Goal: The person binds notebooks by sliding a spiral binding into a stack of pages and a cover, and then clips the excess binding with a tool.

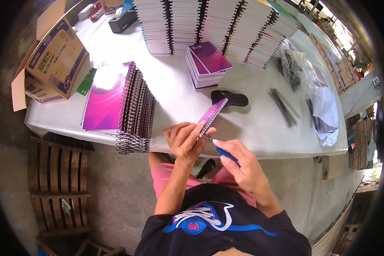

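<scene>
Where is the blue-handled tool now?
In the head view, the blue-handled tool is in the right hand, right of centre, its tip by the lower end of the held purple notebook.

Left grip (185, 140): a tilted purple notebook (209, 112) is held.
Right grip (244, 167): a blue-handled tool (227, 156) is held near the notebook's lower end.
Desk (170, 96): a notebook stack (104, 102) is borne at left.
</scene>
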Tool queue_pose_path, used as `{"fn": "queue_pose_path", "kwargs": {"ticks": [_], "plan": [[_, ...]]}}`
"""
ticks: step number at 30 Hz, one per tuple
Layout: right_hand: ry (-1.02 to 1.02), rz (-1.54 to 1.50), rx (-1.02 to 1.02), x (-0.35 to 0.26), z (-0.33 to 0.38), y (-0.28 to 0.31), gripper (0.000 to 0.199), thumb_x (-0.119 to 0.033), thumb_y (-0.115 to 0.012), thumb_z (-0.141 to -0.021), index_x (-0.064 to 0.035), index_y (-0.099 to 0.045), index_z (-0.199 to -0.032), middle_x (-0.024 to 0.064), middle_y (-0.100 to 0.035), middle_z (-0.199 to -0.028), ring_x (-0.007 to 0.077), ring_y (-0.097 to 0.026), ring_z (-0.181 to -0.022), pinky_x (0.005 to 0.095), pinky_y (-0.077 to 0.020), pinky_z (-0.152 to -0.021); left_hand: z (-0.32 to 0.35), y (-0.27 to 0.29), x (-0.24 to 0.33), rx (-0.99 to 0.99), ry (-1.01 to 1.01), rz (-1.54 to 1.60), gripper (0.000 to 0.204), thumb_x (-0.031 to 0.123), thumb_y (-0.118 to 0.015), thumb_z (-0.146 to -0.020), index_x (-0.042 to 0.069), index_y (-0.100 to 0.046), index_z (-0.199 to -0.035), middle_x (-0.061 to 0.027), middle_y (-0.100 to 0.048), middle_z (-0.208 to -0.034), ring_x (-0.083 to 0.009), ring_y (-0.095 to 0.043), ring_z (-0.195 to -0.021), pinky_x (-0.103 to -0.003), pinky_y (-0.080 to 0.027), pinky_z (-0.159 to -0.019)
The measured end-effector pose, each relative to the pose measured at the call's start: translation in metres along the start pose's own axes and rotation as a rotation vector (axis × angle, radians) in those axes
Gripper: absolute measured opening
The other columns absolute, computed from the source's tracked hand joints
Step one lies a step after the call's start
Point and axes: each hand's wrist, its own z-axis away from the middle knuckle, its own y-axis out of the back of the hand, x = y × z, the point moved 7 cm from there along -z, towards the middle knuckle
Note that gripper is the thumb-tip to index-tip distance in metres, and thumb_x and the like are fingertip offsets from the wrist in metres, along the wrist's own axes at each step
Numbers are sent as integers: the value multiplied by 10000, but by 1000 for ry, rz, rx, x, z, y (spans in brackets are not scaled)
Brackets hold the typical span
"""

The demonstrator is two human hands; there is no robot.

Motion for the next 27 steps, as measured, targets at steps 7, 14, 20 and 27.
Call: {"fn": "queue_pose_path", "kwargs": {"ticks": [7,14,20,27], "plan": [[-61,-322,-13,23,4,-10,430,-268,-459,-971,-127,-413,-1374,116,-520,-1131,211,-535,-1008,323,-454,-827,5,-3,-11,74,196,175,313,29,-807,-632,93,-697,-919,7,-580,-717,-131,-540,-650,-237,-356,-616],[-209,882,356,92,10,49,446,-333,-491,-937,-196,-450,-1360,148,-432,-1315,351,-360,-1263,498,-200,-1085,-4,4,-22,238,752,685,320,87,-648,-876,21,-488,-1146,8,-487,-935,-51,-430,-812,-175,-362,-735],[331,-579,333,19,-22,42,754,-394,-660,-843,22,-341,-1385,151,-347,-1425,218,-281,-1348,418,-171,-1119,-31,30,20,266,600,870,181,56,-460,-958,-6,-478,-1127,-77,-519,-1038,-98,-491,-911,-221,-370,-849],[487,-1062,215,-95,-116,30,455,-32,-660,-834,-10,-484,-1253,126,-586,-1158,180,-590,-1033,306,-508,-879,-95,150,42,450,-53,233,440,114,-482,-907,-10,-356,-1310,-181,-508,-1186,-244,-490,-1129,-311,-392,-940]]}}
